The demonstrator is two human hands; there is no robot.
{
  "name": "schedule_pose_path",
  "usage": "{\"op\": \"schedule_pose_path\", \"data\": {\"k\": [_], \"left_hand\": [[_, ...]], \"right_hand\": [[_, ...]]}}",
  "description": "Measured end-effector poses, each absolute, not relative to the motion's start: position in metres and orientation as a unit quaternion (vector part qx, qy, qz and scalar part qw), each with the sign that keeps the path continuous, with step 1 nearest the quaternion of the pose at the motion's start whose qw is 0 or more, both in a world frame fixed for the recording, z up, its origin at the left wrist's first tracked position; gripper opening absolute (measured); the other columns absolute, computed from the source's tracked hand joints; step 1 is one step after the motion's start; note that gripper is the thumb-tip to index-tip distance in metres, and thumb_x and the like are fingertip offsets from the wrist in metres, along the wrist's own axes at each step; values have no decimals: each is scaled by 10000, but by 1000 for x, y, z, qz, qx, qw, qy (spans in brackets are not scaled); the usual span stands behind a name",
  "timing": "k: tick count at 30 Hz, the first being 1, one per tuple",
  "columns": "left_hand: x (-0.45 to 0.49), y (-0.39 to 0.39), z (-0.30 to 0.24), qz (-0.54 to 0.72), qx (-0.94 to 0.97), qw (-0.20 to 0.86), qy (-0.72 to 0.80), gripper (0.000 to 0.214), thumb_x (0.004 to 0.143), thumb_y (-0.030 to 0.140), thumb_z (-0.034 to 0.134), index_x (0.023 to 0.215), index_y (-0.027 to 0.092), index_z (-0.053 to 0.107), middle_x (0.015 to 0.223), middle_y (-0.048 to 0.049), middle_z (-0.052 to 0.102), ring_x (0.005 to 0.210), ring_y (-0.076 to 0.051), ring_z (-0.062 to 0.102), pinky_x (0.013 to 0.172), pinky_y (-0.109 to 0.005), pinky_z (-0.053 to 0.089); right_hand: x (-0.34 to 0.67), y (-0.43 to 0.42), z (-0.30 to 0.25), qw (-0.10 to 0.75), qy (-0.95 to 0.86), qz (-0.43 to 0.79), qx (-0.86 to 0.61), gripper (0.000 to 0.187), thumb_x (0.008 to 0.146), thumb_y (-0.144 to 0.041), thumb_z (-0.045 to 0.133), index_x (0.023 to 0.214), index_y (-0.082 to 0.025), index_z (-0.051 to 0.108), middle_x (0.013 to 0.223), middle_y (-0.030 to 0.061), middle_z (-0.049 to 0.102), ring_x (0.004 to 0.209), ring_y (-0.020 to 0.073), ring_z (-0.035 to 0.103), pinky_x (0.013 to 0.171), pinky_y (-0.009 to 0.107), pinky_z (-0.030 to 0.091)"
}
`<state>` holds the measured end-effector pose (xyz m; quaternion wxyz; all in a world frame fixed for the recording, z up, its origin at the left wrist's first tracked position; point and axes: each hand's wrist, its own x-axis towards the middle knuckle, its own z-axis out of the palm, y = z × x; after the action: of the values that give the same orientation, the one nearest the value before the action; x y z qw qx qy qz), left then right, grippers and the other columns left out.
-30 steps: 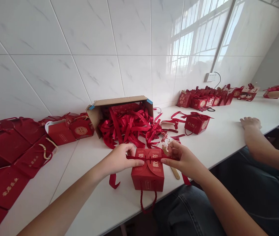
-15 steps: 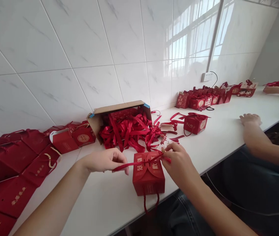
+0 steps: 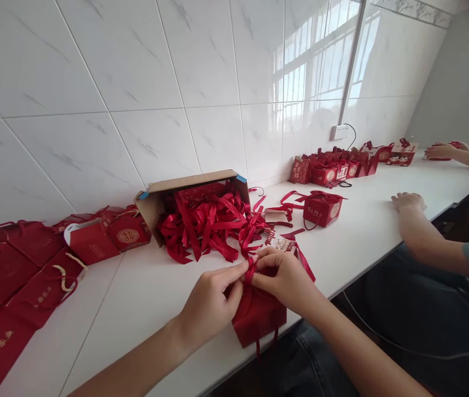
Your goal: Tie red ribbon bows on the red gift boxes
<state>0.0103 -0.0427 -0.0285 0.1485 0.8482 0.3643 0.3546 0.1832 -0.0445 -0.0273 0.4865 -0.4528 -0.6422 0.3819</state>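
A red gift box (image 3: 261, 320) stands near the table's front edge, its cord handle hanging down in front. Above its top, my left hand (image 3: 213, 298) and my right hand (image 3: 286, 278) meet, both pinching a red ribbon (image 3: 250, 270) that is looped between the fingertips. One ribbon tail trails out past my right hand. My hands cover most of the box top, and a white printed card (image 3: 278, 241) lies just behind them.
A cardboard carton (image 3: 147, 218) spills red ribbons behind the box. Red boxes (image 3: 15, 270) crowd the left. A bow-tied box (image 3: 323, 209) sits at right, more boxes (image 3: 329, 168) along the wall. A co-worker's hand (image 3: 409, 201) rests on the table; another person's hands (image 3: 441, 151) are farther off.
My hands have come together over the box; the ribbon, earlier pulled out to both sides, is now crossed in a loop. The box appears slightly shifted to the right.
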Motion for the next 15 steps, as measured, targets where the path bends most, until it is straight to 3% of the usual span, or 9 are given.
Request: {"op": "schedule_pose_path", "data": {"k": [3,7,15], "left_hand": [[5,-36,-28,345,876,139,308,333,882,104,434,1092,178,682,801,-61,604,703,-139,572,651,-239,489],[2,-26,-25,365,882,171,245,301,893,97,453,1028,203,700,775,-49,568,668,-124,533,576,-214,450],[2,-18,-29,398,879,153,214,211,869,55,508,868,187,673,834,-36,556,677,-92,545,575,-174,448]], "right_hand": [[187,-44,-23,449,-649,403,-463,144,641,-154,620,502,-154,581,805,26,624,714,136,564,611,233,438],[190,-42,-19,409,-665,411,-471,107,631,-166,591,527,-142,598,838,23,624,582,91,505,479,217,373],[191,-41,-20,391,-688,398,-464,59,626,-182,648,619,-149,696,913,41,632,673,119,573,525,208,431]]}}
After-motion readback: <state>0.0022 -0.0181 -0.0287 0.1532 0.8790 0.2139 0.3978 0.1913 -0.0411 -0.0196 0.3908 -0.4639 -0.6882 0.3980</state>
